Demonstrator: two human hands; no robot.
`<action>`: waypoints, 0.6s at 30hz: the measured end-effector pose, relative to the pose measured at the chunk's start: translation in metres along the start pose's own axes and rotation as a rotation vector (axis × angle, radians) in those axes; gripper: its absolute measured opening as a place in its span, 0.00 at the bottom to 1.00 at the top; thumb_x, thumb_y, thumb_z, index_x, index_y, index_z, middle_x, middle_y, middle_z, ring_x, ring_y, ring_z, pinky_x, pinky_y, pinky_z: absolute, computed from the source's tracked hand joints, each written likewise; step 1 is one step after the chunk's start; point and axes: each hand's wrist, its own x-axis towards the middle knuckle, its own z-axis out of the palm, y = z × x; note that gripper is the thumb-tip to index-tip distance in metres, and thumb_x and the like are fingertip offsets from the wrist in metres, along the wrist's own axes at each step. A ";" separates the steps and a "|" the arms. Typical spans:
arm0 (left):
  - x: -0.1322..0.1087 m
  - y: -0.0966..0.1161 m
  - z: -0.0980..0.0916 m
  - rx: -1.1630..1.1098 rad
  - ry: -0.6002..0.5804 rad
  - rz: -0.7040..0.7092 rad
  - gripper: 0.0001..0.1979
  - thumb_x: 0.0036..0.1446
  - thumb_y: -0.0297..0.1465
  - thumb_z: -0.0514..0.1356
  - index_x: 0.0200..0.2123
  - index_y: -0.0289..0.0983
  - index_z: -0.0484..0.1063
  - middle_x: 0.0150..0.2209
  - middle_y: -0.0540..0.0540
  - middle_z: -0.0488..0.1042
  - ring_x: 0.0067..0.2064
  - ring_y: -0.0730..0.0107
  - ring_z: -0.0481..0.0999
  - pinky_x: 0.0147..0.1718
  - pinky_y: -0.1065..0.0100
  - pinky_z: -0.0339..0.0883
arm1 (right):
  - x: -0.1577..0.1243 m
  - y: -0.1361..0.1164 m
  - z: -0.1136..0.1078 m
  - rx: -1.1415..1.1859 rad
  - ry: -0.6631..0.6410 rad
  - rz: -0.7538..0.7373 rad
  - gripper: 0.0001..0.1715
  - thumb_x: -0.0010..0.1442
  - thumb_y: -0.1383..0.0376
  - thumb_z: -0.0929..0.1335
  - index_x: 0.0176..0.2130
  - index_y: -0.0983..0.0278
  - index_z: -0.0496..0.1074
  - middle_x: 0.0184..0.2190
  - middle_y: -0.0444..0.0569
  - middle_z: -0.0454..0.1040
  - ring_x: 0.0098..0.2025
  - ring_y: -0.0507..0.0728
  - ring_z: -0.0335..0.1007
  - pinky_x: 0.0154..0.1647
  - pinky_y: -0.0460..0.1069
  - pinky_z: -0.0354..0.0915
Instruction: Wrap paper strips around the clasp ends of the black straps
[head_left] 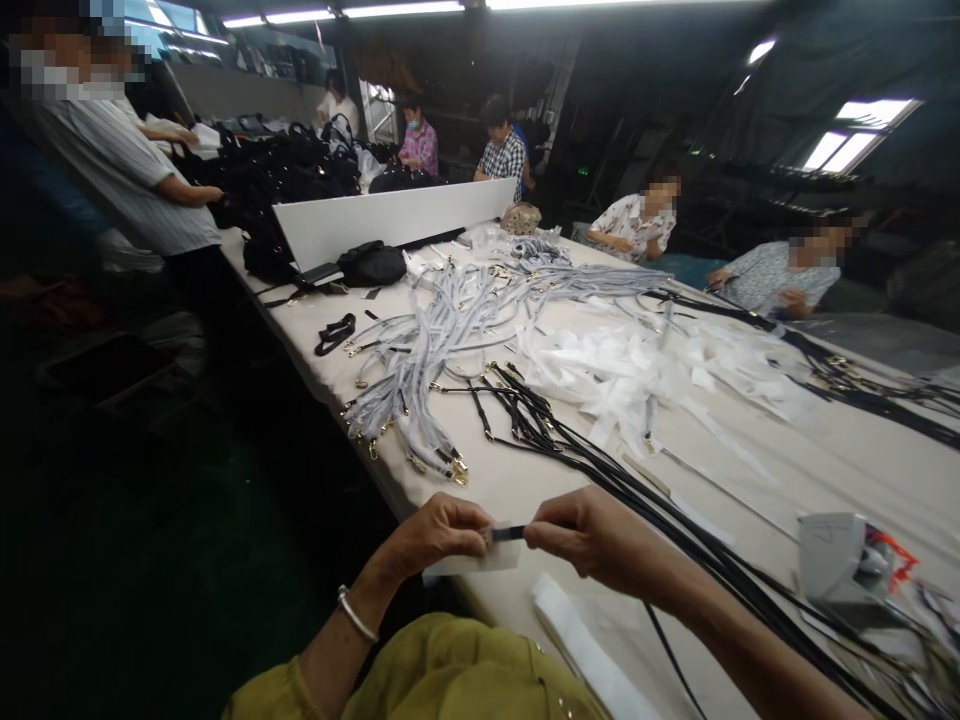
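Near the table's front edge, my left hand point(446, 528) pinches a thin whitish wrapping sheet point(499, 558) around the end of a black strap point(510, 533). My right hand point(581, 530) is closed on the same strap, a short way to the right. A dark length hangs below my right forearm; I cannot tell whether it belongs to this strap. Just beyond my hands lie bare black straps point(585, 448) with gold-coloured clasps. To their left is a pile of straps wrapped in pale film point(450, 320), their gold clasps point(459, 468) towards the near edge.
Crumpled white wrapping point(607, 370) covers the table's middle. A white box point(832, 555) stands at right, near a white roll point(570, 630). Farther off are a white board point(397, 225), a black pouch point(371, 263) and heaped black bags point(300, 165). Several people stand or sit around the table.
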 end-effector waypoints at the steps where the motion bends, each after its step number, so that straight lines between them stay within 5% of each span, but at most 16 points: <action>1: 0.004 -0.001 0.003 0.006 0.003 -0.018 0.14 0.41 0.36 0.71 0.32 0.35 0.82 0.27 0.47 0.78 0.29 0.71 0.69 0.31 0.71 0.60 | 0.002 -0.001 0.002 -0.119 0.046 -0.016 0.19 0.59 0.54 0.67 0.26 0.63 0.78 0.15 0.42 0.63 0.19 0.48 0.51 0.21 0.47 0.43; 4: 0.015 -0.006 0.008 0.044 0.022 -0.004 0.11 0.44 0.34 0.69 0.32 0.34 0.82 0.27 0.47 0.79 0.28 0.71 0.71 0.31 0.71 0.62 | 0.009 0.000 0.005 -0.285 0.101 -0.031 0.14 0.57 0.56 0.69 0.28 0.61 0.79 0.20 0.45 0.71 0.23 0.50 0.56 0.25 0.48 0.46; 10: 0.027 -0.014 -0.007 0.255 0.106 0.142 0.09 0.47 0.35 0.68 0.31 0.35 0.82 0.29 0.45 0.79 0.32 0.69 0.73 0.32 0.71 0.63 | 0.007 0.034 -0.020 0.146 -0.163 -0.005 0.22 0.55 0.50 0.71 0.44 0.62 0.78 0.30 0.46 0.76 0.28 0.51 0.66 0.27 0.44 0.59; 13: 0.031 -0.014 -0.013 0.274 0.080 0.167 0.10 0.47 0.35 0.68 0.32 0.36 0.82 0.30 0.45 0.80 0.32 0.68 0.73 0.33 0.71 0.64 | -0.001 0.044 -0.028 0.180 -0.141 0.078 0.18 0.61 0.55 0.65 0.41 0.63 0.78 0.25 0.44 0.74 0.23 0.49 0.61 0.23 0.43 0.57; 18: 0.041 -0.013 -0.009 0.291 0.000 0.137 0.09 0.48 0.32 0.68 0.34 0.37 0.83 0.33 0.46 0.81 0.35 0.69 0.75 0.35 0.72 0.65 | -0.007 0.026 -0.026 -0.116 -0.018 0.061 0.12 0.58 0.63 0.65 0.33 0.61 0.79 0.24 0.44 0.76 0.25 0.50 0.64 0.26 0.45 0.55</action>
